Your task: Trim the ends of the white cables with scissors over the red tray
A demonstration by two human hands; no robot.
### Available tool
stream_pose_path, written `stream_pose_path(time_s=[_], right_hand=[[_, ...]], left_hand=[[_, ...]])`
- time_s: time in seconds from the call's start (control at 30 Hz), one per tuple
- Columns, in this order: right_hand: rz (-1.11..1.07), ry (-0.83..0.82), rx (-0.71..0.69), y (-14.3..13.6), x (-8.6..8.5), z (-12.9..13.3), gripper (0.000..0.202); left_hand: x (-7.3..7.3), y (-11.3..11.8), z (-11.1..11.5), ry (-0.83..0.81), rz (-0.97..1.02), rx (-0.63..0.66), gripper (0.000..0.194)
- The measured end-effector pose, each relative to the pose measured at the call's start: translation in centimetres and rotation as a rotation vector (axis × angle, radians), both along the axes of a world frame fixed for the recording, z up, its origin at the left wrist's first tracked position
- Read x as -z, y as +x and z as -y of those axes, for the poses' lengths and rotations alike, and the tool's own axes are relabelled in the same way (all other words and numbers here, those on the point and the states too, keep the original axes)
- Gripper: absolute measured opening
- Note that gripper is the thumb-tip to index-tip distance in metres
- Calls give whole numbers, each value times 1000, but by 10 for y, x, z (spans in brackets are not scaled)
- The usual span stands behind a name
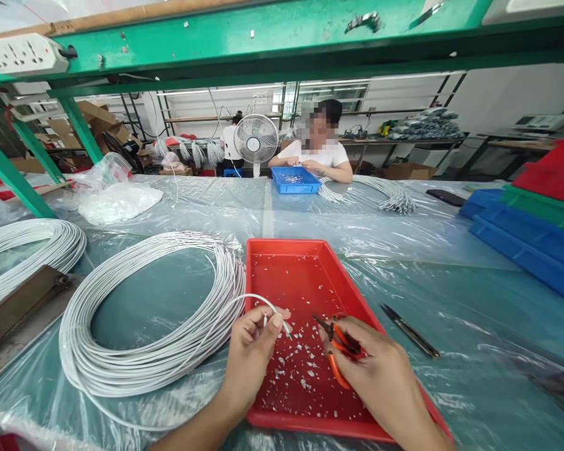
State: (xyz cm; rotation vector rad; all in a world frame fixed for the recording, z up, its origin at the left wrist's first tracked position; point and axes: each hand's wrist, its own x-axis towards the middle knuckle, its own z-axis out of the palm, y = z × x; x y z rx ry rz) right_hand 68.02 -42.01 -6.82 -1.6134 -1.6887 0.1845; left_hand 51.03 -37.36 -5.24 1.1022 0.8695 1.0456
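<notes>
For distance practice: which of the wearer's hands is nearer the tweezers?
Right: the right hand is just left of the tweezers; the left hand is farther left, near the cable coil.

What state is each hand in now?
Left hand: closed, pinching a white cable near its tip.
Right hand: closed around orange-handled cutters.

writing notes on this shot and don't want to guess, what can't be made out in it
- Head view: part of the wire, hidden by the fingers of the left hand.
- Head view: part of the cutters, covered by the right hand.
- Head view: the rest of the far-left coil, cut off by the left edge.
- Head view: whatever the co-worker's hands hold, too small to tell.
</notes>
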Motion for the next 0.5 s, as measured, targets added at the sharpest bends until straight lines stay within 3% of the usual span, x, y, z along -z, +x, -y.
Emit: stream_pose_path(time_s=[0.1,0.27,0.5], right_hand=[[-73,-121,10,-3,3,0,36],[-491,-306,-173,-15,3,3,27],[-390,-299,-76,-10,7,3,46]], left_hand=[[0,0,0,11,18,80,23],[-2,-1,-2,8,41,130,21],[-3,-2,-3,-30,90,194,19]])
